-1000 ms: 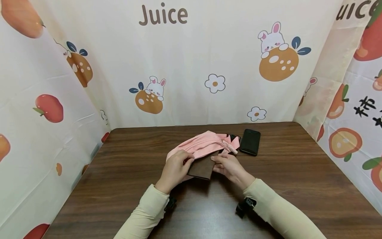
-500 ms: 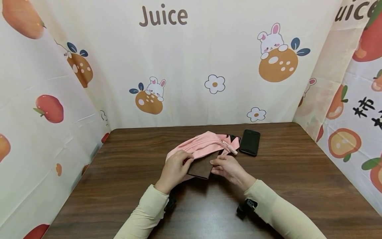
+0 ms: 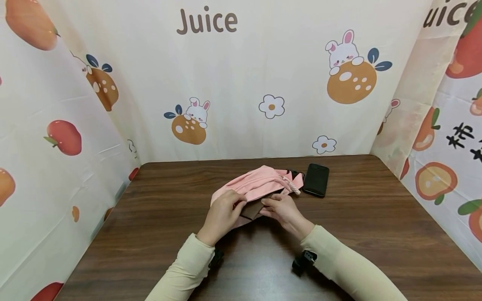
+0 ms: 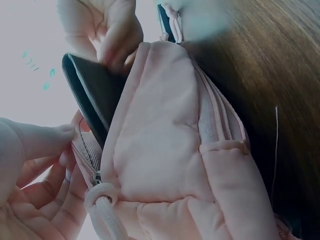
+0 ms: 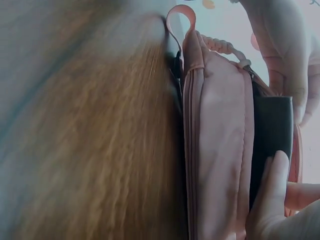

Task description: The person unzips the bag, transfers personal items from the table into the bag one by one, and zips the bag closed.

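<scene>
A pink zippered bag [image 3: 260, 179] lies on the table, its zip opening towards me. A dark brown wallet [image 3: 252, 209], apparently folded leather, sits partly inside that opening, its outer end showing. My left hand [image 3: 224, 212] pinches the zipped edge [image 4: 87, 150] of the opening between thumb and fingers. At the wallet's right side, my right hand [image 3: 285, 212] grips it; in the right wrist view the thumb [image 5: 274, 182] lies against the wallet [image 5: 272, 125]. The wallet's inner part is hidden by the bag. A braided pull cord [image 3: 291, 185] hangs at the bag's right end.
A black phone-like device [image 3: 316, 179] lies just right of the bag. Wood-grain tabletop [image 3: 169, 188] surrounds the bag. A printed cloth backdrop [image 3: 233, 75] stands behind the table and along both sides.
The wallet has slid deeper into the bag, so less of it shows. My right hand has moved slightly left with it, while the left hand stays at the bag's edge.
</scene>
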Demonstrator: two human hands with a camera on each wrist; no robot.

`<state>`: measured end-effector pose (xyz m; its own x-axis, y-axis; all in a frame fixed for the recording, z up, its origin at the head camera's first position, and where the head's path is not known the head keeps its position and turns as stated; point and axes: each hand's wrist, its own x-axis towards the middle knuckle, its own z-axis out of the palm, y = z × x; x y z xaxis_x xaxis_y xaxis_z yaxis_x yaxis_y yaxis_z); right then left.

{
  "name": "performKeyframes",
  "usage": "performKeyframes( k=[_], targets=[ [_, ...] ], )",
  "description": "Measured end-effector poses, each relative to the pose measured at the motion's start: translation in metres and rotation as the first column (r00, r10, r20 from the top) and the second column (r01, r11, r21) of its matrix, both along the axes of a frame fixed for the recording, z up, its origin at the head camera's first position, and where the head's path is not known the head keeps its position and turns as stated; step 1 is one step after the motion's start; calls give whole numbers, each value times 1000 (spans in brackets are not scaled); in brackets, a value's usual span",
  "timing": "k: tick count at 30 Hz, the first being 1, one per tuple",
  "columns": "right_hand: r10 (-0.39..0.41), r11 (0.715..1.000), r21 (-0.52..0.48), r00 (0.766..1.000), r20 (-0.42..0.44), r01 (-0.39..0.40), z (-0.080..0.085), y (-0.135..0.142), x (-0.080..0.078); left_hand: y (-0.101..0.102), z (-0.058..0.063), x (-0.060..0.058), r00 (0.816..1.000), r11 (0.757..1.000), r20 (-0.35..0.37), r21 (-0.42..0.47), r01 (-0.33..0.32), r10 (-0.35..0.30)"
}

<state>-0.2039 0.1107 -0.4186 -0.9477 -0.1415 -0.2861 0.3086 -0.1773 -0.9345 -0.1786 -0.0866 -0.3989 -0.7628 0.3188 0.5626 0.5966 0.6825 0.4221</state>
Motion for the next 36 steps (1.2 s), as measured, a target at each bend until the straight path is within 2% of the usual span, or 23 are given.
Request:
performKeyframes(
  k=[5, 18, 25, 32, 36],
  targets=[
    [-20, 999, -44, 1000, -24, 19, -1, -10, -1, 1, 0, 1, 1000, 1000, -17, 1, 2, -2],
    [-148, 985, -94, 989, -7, 146, -9, -37, -11, 3, 1, 2, 999, 1000, -31, 22, 13, -13],
    [-192, 979, 50, 978, -83, 196, -14, -47, -17, 2, 0, 1, 1000, 999, -23, 40, 13, -12],
    [-78, 992, -100, 997, 4, 78, -12, -41, -18, 1, -1, -1, 1000, 999, -7, 42, 8, -8],
    [-6, 996, -84, 1000, 26, 8, -8, -29, -15, 1, -2, -2, 1000, 999, 16, 32, 8, -8]
  ],
)
